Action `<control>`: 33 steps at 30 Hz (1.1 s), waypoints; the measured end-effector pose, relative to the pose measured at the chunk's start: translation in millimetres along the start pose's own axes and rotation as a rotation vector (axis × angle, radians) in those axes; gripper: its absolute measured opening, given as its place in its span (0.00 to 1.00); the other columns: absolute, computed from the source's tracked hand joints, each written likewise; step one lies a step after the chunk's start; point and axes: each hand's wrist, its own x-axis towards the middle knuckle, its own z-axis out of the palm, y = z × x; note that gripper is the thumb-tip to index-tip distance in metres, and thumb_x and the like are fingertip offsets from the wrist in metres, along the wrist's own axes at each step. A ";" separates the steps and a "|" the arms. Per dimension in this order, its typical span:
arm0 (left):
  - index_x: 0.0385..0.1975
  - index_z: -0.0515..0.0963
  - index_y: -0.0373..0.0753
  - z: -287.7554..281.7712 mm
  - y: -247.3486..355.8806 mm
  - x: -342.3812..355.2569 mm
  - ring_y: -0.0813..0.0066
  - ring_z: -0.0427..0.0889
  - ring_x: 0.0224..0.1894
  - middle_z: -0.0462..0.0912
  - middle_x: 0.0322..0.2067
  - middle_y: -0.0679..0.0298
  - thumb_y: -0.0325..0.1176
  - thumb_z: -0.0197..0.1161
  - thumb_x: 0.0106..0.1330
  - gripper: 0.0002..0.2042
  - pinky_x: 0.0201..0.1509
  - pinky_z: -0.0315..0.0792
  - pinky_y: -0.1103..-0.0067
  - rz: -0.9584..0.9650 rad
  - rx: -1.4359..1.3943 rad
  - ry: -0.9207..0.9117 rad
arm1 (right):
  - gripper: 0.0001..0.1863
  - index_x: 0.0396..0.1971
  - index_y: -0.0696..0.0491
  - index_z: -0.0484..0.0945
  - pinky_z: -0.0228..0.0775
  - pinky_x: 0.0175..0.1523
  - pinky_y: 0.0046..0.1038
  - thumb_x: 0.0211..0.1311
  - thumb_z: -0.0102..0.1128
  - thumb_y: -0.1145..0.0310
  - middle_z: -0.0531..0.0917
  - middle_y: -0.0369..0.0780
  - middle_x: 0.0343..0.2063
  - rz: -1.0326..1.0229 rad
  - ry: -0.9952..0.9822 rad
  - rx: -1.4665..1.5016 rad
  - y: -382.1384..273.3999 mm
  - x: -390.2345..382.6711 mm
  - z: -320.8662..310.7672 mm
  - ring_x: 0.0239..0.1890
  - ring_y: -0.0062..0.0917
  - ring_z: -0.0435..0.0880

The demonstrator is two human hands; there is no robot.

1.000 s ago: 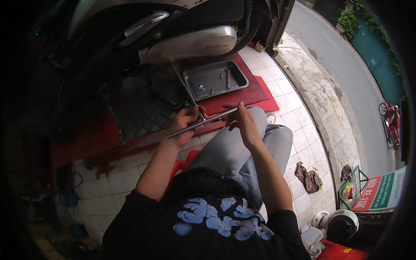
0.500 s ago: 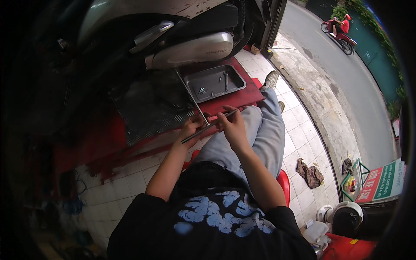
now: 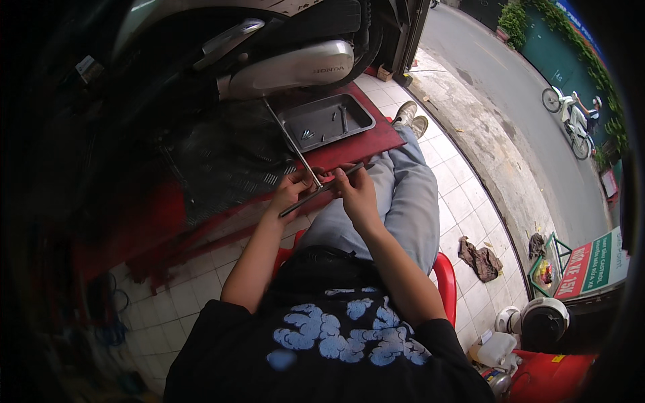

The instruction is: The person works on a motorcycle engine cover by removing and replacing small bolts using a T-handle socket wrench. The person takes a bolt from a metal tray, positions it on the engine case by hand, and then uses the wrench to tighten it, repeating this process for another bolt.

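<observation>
A long T-handle wrench (image 3: 289, 142) reaches from the underside of the scooter's silver side cover (image 3: 295, 70) toward my lap. Its dark crossbar lies slanted between my hands. My left hand (image 3: 293, 191) is closed around the T joint, thumb and fingers near where shaft and bar meet. Farther along the bar, toward its upper right end, my right hand (image 3: 357, 195) pinches it between thumb and fingers. Whether the wrench's far tip sits on a bolt is hidden under the cover.
A grey metal tray (image 3: 356, 136) with several bolts and a small spanner (image 3: 344, 119) rests on the red lift bench (image 3: 376, 140). Dark ribbed matting (image 3: 222, 168) covers the bench's left. A brown rag (image 3: 480, 260) lies on the tiles. Beyond the kerb runs a road with a passing rider (image 3: 594, 114).
Both hands stay on the wrench, with only slight shifts of the bar and fingers. My feet have drawn together. The red motorbike has left the road view and a pale one has come in.
</observation>
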 end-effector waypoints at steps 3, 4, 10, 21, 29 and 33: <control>0.48 0.81 0.32 -3.8 16.9 2.7 0.89 0.71 0.28 0.83 0.31 0.70 0.44 0.56 0.74 0.19 0.31 0.64 0.88 -0.011 0.189 -0.016 | 0.15 0.47 0.61 0.74 0.74 0.34 0.26 0.70 0.59 0.65 0.82 0.41 0.29 -0.160 0.029 -0.234 -13.1 0.7 2.1 0.30 0.23 0.82; 0.46 0.82 0.33 -4.6 20.7 2.7 0.89 0.70 0.27 0.83 0.30 0.70 0.45 0.55 0.74 0.19 0.30 0.64 0.88 0.026 0.225 -0.004 | 0.15 0.47 0.61 0.74 0.73 0.34 0.26 0.70 0.59 0.65 0.82 0.41 0.29 -0.188 0.026 -0.259 -22.9 -0.4 4.5 0.30 0.23 0.82; 0.41 0.84 0.34 15.1 37.9 23.1 0.89 0.66 0.22 0.81 0.23 0.71 0.52 0.54 0.73 0.24 0.27 0.61 0.87 0.002 0.278 0.073 | 0.16 0.51 0.60 0.76 0.70 0.32 0.29 0.65 0.61 0.70 0.79 0.42 0.25 -0.447 0.014 -0.551 -75.5 -3.0 19.0 0.24 0.27 0.79; 0.36 0.81 0.35 37.3 21.4 32.4 0.91 0.56 0.16 0.65 0.17 0.76 0.54 0.52 0.74 0.24 0.19 0.50 0.87 0.091 -0.050 0.208 | 0.25 0.56 0.47 0.78 0.75 0.35 0.32 0.56 0.60 0.77 0.73 0.43 0.34 -0.703 -0.263 -0.908 -79.0 -34.0 48.2 0.34 0.35 0.80; 0.44 0.79 0.29 16.1 35.2 13.7 0.89 0.55 0.17 0.60 0.16 0.77 0.52 0.52 0.75 0.26 0.20 0.49 0.85 0.036 -0.044 0.035 | 0.31 0.63 0.53 0.70 0.71 0.30 0.37 0.57 0.65 0.69 0.82 0.45 0.20 -0.279 -0.489 -1.088 -51.6 -57.8 17.1 0.22 0.39 0.81; 0.46 0.79 0.30 10.2 38.2 17.4 0.90 0.55 0.17 0.59 0.16 0.78 0.53 0.51 0.75 0.26 0.21 0.50 0.86 0.044 -0.060 0.007 | 0.37 0.69 0.62 0.58 0.69 0.29 0.36 0.60 0.61 0.71 0.79 0.44 0.17 -0.162 -0.221 -0.873 -52.3 -39.5 -0.4 0.19 0.37 0.79</control>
